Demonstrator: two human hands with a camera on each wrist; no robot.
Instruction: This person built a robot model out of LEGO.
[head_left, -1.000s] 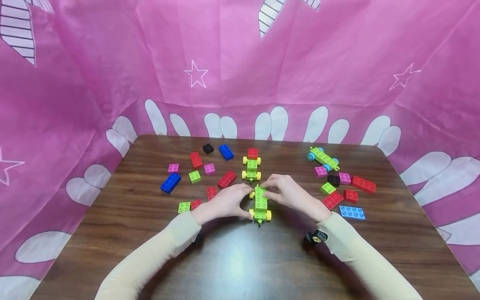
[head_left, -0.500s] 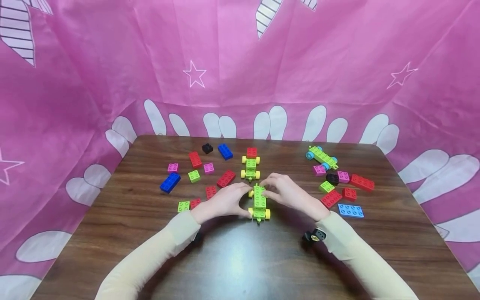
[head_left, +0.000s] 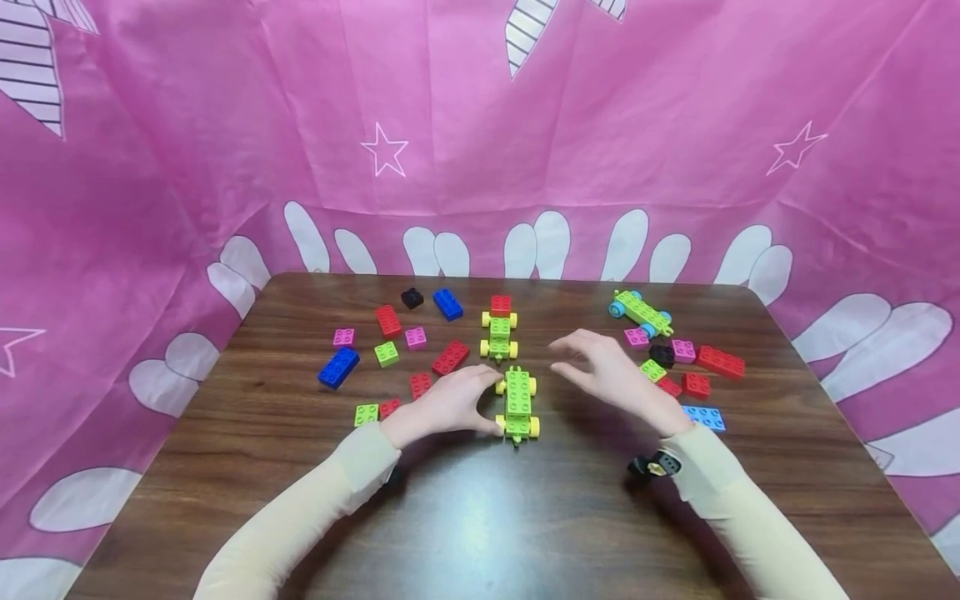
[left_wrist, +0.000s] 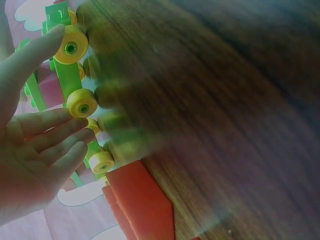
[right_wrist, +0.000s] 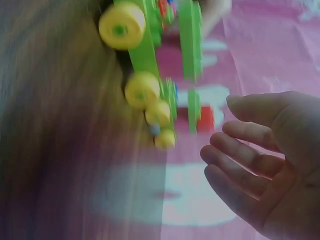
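Observation:
A lime green toy car base (head_left: 517, 427) with yellow wheels stands mid-table, a green building brick (head_left: 518, 392) raised on top. My left hand (head_left: 453, 402) is along its left side. In the left wrist view, the thumb touches one yellow wheel (left_wrist: 71, 46) and the fairly straight fingers reach the other wheel (left_wrist: 82, 103). Something pink shows between base and upper brick. My right hand (head_left: 600, 371) is apart from the car on its right, fingers loosely bent and holding nothing. Just beyond stands a second green car (head_left: 500, 327) with a red brick (head_left: 501, 305) on its far end.
Left lie loose bricks, among them a blue brick (head_left: 339, 367), a red brick (head_left: 452, 357) and a black brick (head_left: 412, 297). Right are a green car base with blue wheels (head_left: 642, 313), a long red brick (head_left: 721, 362) and a light blue brick (head_left: 705, 417), partly behind the right wrist.
My right hand has let go of the car's right side and moved right and slightly away from me. The left hand and the car have stayed nearly in place.

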